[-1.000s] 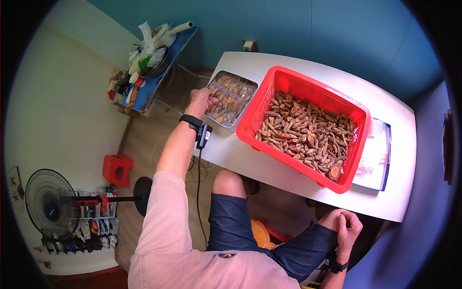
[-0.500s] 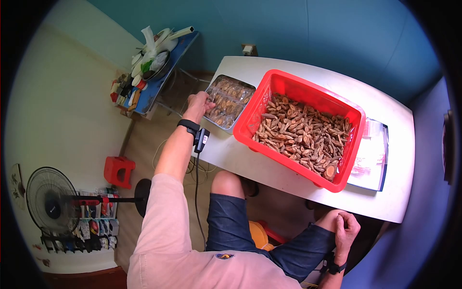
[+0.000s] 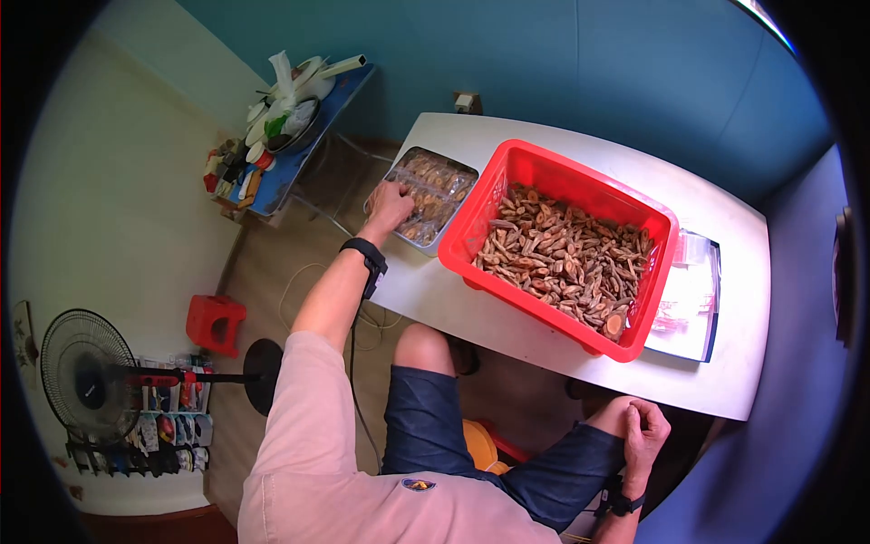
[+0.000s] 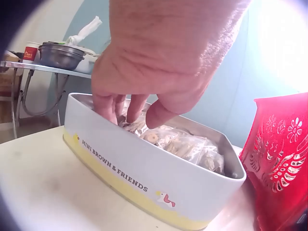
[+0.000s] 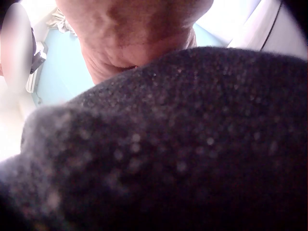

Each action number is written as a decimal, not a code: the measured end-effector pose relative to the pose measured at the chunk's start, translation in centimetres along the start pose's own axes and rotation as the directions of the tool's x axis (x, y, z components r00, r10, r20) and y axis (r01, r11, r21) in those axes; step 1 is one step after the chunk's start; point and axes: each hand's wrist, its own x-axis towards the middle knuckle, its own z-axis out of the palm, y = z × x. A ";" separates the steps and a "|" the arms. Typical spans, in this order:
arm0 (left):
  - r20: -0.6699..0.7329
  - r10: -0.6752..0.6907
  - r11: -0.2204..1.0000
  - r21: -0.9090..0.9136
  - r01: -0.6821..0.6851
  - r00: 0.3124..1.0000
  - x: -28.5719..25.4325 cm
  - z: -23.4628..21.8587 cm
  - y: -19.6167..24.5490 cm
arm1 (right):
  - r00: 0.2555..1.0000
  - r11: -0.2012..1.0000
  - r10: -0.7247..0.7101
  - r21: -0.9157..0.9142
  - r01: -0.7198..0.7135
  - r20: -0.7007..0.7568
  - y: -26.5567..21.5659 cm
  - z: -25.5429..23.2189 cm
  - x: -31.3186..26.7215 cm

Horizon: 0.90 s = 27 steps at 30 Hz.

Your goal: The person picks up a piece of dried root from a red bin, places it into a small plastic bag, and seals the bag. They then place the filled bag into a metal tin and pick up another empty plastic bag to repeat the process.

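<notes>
Two hands seen, left hand (image 4: 159, 62) dipped into tin (image 4: 144, 178), fingers curled on clear packets (image 4: 185, 144), right hand (image 3: 645, 431) loosely curled on knee, red basket (image 3: 553, 181) set right of tin.

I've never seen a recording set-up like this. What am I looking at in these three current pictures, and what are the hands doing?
There is no machine here: a seated person wears three cameras. The wide round picture comes from the head, looking down at a white table. The other two come from the wrists. On the table stand a red basket full of brown dried pieces, a pale tin of small clear bags, and a flat tray of clear bags. The left hand reaches into the tin, fingers down among the bags. The right hand rests on the person's knee; its wrist picture shows mostly dark cloth.
</notes>
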 end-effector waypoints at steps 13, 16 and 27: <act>-0.035 0.102 0.993 0.067 -0.099 0.994 0.2 0.1 -0.9 | 0.999 0.999 -0.039 -0.016 0.039 -0.013 -0.9 0.2 0.3; 0.004 0.140 0.989 -0.036 -0.140 0.990 -1.3 -1.1 0.0 | 0.998 0.997 -0.058 -0.051 0.057 -0.024 -2.1 0.1 0.1; -0.230 0.170 0.877 -0.407 -0.253 0.958 -31.1 0.0 -1.0 | 0.946 0.947 -0.309 -0.114 0.299 -0.092 -2.9 -0.2 -2.6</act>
